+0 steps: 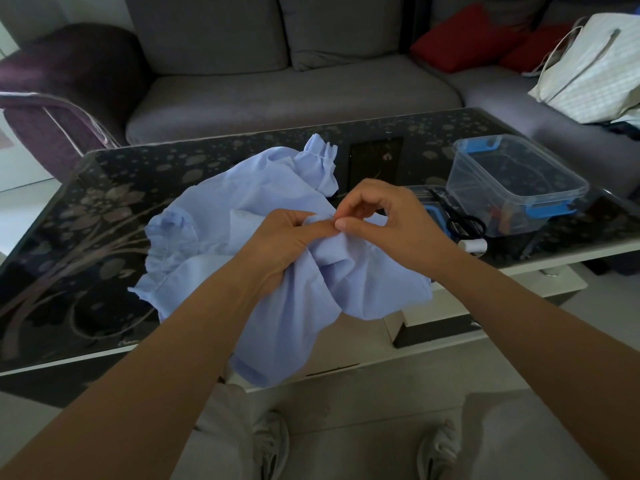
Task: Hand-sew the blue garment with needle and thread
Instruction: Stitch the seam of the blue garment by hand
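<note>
Sewing underway, I judge: left hand (285, 242) bunches blue garment (242, 202), right hand (393, 221) pinches its fold; needle unseen, stitches unreadable.

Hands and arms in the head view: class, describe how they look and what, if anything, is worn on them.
The left arm and right arm are bare to the frame edge, with no sleeves in sight. The left hand and right hand wear no gloves, and no ring, watch or bracelet shows.

Lt grey trousers (218, 431), grey sneakers (438, 448)
</note>
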